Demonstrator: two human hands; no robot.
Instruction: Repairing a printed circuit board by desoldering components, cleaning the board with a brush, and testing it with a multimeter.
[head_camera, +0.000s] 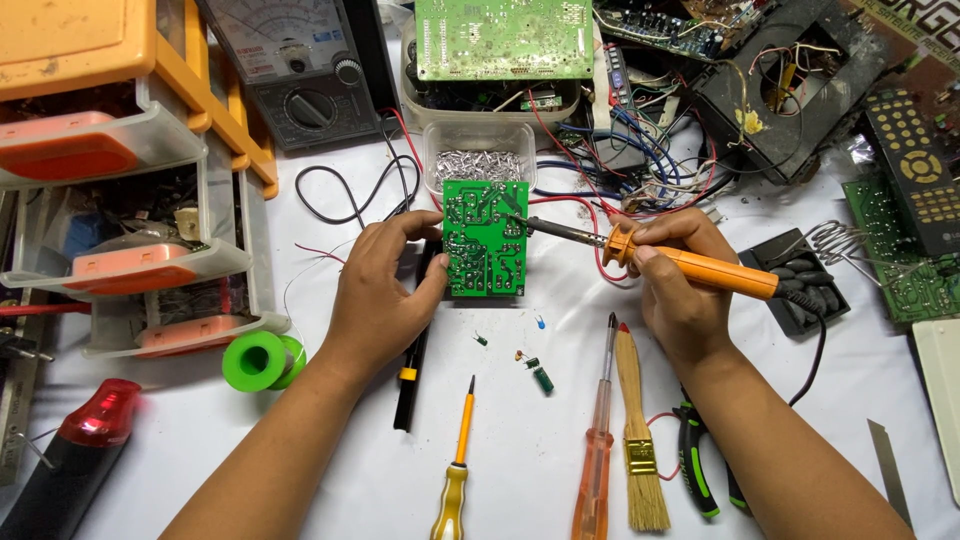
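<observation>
Head view, looking straight down on a white counter (780, 400) crowded with electronics parts.

Left hand (375, 290): centre of the frame, grip pinched on the left edge of a small green circuit board (484, 238), thumb on the lower left corner, fingers curled behind the upper left. Board stands solder side up, just below a clear plastic tub (480, 150) of silvery bits.

Right hand (675, 285): right of centre, grip closed round the orange handle of a soldering iron (690, 265). Iron lies nearly level, pointing left; its dark tip touches the upper right area of the board. Black cord runs off the handle end toward the lower right.

Below the board, on the counter: a few loose small components (535, 370), a yellow-handled screwdriver (455, 470), an orange clear-handled screwdriver (597, 440), a brush (640, 440) with pale bristles, green-handled pliers (700, 460) partly under the right forearm.

Left of frame: stacked orange and clear parts drawers (130, 170), a green spool (260, 360), a red-and-black tool (80, 450) at lower left.

Top of frame: analogue multimeter (300, 70), larger green board (505, 38) over a tangle of red, blue and black wires (640, 150). Wire coil iron stand (830, 245) at right of the hand
</observation>
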